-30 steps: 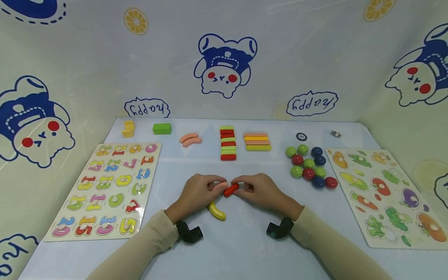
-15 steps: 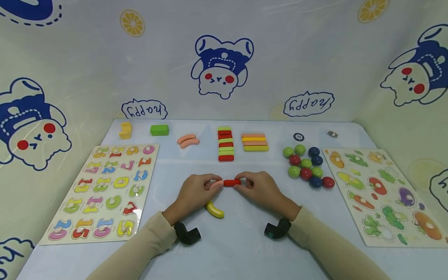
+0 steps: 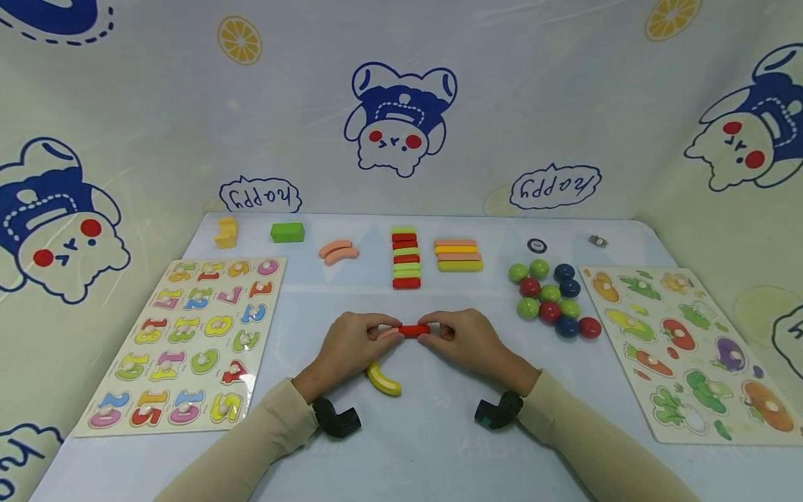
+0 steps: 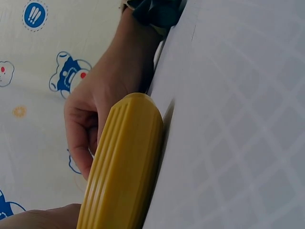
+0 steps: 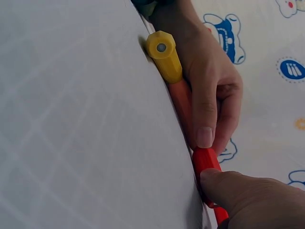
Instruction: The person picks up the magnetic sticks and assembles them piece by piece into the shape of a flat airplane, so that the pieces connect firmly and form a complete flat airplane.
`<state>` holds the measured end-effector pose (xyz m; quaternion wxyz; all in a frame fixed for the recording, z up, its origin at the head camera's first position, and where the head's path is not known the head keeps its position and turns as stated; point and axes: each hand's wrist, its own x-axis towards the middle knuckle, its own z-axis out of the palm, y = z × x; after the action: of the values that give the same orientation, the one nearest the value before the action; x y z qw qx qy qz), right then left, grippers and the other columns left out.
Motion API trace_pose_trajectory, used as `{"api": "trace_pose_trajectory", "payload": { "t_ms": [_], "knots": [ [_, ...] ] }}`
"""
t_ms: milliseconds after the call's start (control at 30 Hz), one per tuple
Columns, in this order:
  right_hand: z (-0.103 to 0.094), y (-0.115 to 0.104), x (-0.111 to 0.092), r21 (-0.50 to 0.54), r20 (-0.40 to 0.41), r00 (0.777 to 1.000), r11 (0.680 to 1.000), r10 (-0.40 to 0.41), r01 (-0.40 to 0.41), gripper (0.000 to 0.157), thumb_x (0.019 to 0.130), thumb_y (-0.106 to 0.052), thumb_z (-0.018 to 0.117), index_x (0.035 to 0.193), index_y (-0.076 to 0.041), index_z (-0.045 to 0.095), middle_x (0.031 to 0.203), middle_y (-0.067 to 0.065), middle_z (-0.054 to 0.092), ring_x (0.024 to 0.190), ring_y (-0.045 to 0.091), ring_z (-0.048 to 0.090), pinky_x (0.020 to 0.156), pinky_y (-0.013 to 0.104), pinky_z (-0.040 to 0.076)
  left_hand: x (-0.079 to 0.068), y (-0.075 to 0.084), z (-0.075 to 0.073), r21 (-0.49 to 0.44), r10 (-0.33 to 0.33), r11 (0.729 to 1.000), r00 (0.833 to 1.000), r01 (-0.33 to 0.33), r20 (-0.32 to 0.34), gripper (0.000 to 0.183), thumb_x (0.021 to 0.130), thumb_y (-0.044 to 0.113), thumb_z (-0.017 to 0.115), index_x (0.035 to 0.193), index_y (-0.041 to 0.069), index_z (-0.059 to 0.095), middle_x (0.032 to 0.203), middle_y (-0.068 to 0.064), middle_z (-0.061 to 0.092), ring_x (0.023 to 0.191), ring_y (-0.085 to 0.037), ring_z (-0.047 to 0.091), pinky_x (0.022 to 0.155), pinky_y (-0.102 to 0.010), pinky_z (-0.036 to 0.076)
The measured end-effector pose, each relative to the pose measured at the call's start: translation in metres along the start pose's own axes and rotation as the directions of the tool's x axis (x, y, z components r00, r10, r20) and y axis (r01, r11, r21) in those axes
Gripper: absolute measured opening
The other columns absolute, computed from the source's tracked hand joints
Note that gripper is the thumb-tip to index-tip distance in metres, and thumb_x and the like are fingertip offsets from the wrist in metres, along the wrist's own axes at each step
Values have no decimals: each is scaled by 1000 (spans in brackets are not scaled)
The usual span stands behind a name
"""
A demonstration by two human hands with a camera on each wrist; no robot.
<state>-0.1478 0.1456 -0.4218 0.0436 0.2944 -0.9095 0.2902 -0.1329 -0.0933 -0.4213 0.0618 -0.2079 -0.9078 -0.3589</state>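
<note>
Pale blue worktop [image 3: 414, 446] hemmed by cartoon-print sheeting [image 3: 564, 104]. Left hand [image 3: 351, 345] pinched orange piece [image 5: 180, 98], right hand [image 3: 467, 341] pinched red piece [image 3: 414, 330], ends touching mid-worktop. Only from right wrist: yellow piece [image 5: 164, 57] abutting the orange.

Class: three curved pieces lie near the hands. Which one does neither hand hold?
The yellow curved piece, lying loose on the table below the left hand; the salmon and red pieces are pinched between the hands.
</note>
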Motion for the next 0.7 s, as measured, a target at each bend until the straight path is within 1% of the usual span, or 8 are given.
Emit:
{"api": "trace_pose_trajectory", "payload": {
  "t_ms": [200, 333, 433, 533, 700],
  "knots": [
    [0, 1, 0, 16, -10, 1000, 1000, -16, 16, 25, 82, -40, 70, 105, -28, 69, 52, -15, 41, 47, 2, 39, 44, 22, 29, 0, 0, -1, -3, 39, 999, 999, -39, -9, 20, 81, 38, 72, 96, 24, 74, 48, 12, 34, 44, -3, 33, 44, -21, 22],
    [0, 0, 0, 57, -8, 1000, 998, -8, 9, 25, 82, -37, 71, 105, -28, 69, 53, -14, 41, 48, 3, 40, 44, 23, 30, -1, -2, -1, -2, 54, 999, 998, -54, -21, 20, 80, 37, 73, 95, 24, 74, 48, 13, 34, 45, -3, 33, 44, -21, 23],
    [-3, -1, -2, 98, -3, 1000, 995, 28, -27, 25, 82, -37, 71, 107, -29, 69, 53, -14, 42, 49, 4, 41, 44, 23, 32, -2, -4, 0, -6, 50, 999, 998, -50, -27, 20, 80, 38, 73, 95, 24, 74, 48, 13, 35, 45, -3, 34, 44, -21, 24],
    [-8, 0, -8, 118, -7, 998, 991, 68, -67, 25, 83, -36, 71, 106, -30, 68, 53, -13, 43, 49, 5, 42, 45, 24, 33, -2, -5, 1, -6, 43, 999, 999, -43, -25, 21, 80, 39, 73, 95, 25, 74, 48, 13, 35, 45, -4, 34, 44, -22, 24],
    [-23, 3, -29, 72, -40, 988, 986, 150, -147, 24, 83, -39, 70, 106, -31, 68, 53, -12, 42, 50, 6, 43, 45, 23, 34, -1, -3, 0, -14, 47, 999, 999, -47, -23, 20, 80, 40, 72, 96, 26, 74, 47, 13, 35, 44, -4, 34, 44, -22, 24]
  ]
}}
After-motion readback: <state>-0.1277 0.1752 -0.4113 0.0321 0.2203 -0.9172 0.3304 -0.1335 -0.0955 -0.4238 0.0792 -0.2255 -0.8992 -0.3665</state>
